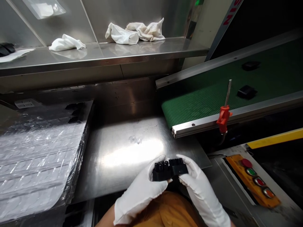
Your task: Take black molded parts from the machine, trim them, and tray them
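Observation:
In front of my body, both hands wear white gloves. My left hand [144,184] is closed around a black plastic part [162,174] with several short round posts standing up from it. My right hand [197,178] grips a similar black plastic part [179,169], posts upward too. The two parts sit side by side, close together, and I cannot tell whether they touch. Below them is the near edge of a steel table [111,176]. To the left lie stacked clear plastic trays [40,164], with a few black parts [74,119] in the far right corner.
A green conveyor belt [196,108] slopes up to the right, carrying two black parts [246,92]. An orange clamp [223,119] with an upright rod sits on its rail. An orange button box [254,179] is at right. White cloths [121,34] lie on the steel shelf [99,56].

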The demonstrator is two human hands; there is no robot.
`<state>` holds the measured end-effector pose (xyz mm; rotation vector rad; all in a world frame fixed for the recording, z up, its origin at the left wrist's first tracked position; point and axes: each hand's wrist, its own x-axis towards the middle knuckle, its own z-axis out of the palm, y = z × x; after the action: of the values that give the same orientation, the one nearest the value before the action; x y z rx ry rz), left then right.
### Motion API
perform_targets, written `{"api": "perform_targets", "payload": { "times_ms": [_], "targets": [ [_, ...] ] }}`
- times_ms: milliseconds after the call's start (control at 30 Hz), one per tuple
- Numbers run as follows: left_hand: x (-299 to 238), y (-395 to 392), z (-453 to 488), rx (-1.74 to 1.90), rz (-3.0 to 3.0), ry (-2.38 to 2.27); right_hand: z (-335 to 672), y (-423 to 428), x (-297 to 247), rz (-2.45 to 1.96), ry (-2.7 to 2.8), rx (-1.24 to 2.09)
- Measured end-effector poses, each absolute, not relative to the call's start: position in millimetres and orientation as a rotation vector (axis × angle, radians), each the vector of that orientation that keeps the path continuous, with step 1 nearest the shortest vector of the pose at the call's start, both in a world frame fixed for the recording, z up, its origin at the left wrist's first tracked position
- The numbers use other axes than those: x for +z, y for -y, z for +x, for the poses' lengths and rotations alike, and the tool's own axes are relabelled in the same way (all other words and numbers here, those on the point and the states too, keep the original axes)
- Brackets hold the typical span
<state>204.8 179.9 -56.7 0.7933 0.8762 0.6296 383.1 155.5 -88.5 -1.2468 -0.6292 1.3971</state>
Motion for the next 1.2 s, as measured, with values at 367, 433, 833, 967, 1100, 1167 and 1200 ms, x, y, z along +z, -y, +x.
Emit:
{"api": "perform_targets", "payload": {
  "times_ms": [367, 433, 833, 967, 1100, 1167, 1200],
  "targets": [
    [-43.8, -178.7, 217.4, 0.740, 1.240, -1.168, 373.2, -143.5, -97.5, -1.522, 1.251, 0.732],
    [-46.1, -177.2, 218.6, 0.754, 1.261, -1.170, 370.3, -141.9, -97.2, -1.505, 1.329, 0.621],
    [-42.2, -178.5, 220.4, 0.575, 0.919, -1.085, 367.8, -140.8, -88.9, -1.503, 1.312, 0.509],
    [-45.5, -178.7, 217.6, 0.562, 0.928, -1.108, 366.8, -141.6, -92.8, -1.492, 1.095, 0.748],
    [-47.9, -179.7, 212.0, 0.580, 0.959, -1.088, 367.7, -145.0, -89.8, -1.404, 0.824, 1.033],
    [-47.7, -180.4, 209.3, 0.572, 0.921, -1.045, 370.0, -147.1, -89.0, -1.306, 0.712, 1.136],
    [-47.4, -180.8, 208.3, 0.582, 0.896, -1.034, 371.4, -148.0, -89.4, -1.255, 0.682, 1.171]
  ]
}}
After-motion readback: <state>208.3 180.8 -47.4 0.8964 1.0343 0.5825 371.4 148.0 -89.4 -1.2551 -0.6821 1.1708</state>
